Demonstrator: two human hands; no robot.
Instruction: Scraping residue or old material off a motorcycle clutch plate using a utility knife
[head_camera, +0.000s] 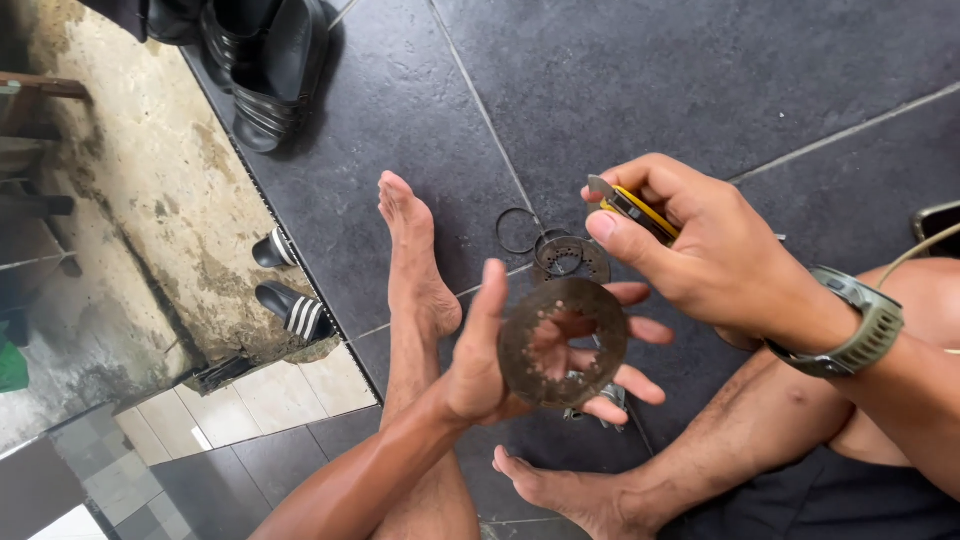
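Dark grey tiled floor (700, 70) with pale grout lines; the person sits on it, bare legs drawn in. Nearest the camera, one foot (560, 490) rests sole-side on the tiles. Just above it the left hand (500, 370) lies palm up, fingers spread flat and thumb raised, supporting a rusty toothed metal ring (562, 343) on the fingertips; the fingers are not curled round it. The right hand (700, 250), wearing an olive-strapped watch (865, 325), hovers just above and right of the ring, closed firmly on a yellow-and-black utility knife (635, 208) with its blade tip pointing left. Under the left fingers a small metal part shows, too hidden to identify. Beyond the hands, a second perforated disc (570, 258) and a thin wire ring (518, 230) lie on the floor, touching or overlapping. The other foot (410, 250) extends past them. Farthest off, black striped sandals (270, 70) sit at the tile edge, another pair (290, 290) lower on the stained concrete (150, 160)
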